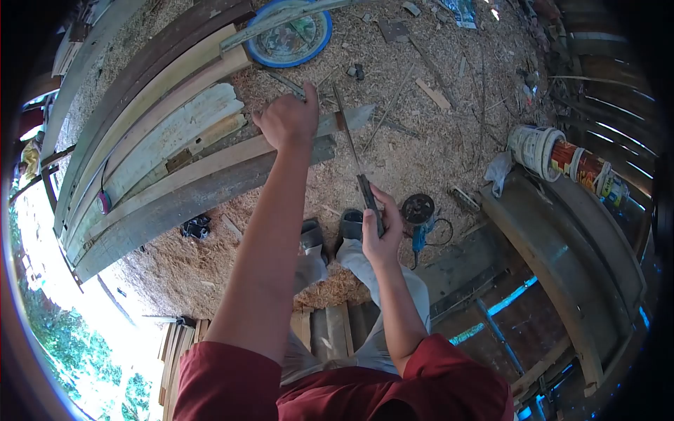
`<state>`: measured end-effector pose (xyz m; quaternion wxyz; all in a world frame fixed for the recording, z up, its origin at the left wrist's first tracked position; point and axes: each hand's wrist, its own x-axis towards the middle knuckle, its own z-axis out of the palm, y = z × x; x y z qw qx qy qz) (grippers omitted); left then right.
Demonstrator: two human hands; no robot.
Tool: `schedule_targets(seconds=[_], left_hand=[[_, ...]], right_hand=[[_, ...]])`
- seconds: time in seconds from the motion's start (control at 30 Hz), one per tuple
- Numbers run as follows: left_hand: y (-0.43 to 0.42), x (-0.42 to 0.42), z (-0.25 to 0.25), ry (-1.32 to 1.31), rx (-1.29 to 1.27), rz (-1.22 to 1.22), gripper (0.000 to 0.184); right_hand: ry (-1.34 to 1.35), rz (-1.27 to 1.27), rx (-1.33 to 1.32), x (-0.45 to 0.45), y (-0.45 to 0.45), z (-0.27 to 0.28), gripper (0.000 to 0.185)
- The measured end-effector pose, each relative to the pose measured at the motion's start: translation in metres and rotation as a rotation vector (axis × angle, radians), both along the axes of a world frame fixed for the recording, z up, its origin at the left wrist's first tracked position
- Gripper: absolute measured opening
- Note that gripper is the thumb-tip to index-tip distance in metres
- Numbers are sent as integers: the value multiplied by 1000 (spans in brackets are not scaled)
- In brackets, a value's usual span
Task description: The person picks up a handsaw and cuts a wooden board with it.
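In the head view, my left hand presses down on a long wooden board near its right end. Its thumb and one finger stick out, while the other fingers curl out of sight at the board's far edge. My right hand is closed around the dark handle of a hand saw, seen almost edge-on. The thin blade points away from me and crosses the board just right of my left hand. Whether its teeth are inside the wood cannot be made out.
More long planks lie stacked at the left. A blue-rimmed basin stands beyond them. An angle grinder sits near my right foot. Buckets and curved wooden panels are at right. Shavings and offcuts cover the floor.
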<state>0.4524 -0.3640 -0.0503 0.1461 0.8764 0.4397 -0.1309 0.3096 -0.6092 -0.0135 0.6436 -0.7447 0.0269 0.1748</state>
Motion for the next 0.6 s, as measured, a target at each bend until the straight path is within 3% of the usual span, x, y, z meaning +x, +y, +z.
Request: schedule_targets(seconds=[0.6], left_hand=[[2,0,-12,12,10,16,79]], right_hand=[[77,28,-41,0,-6,13,44]])
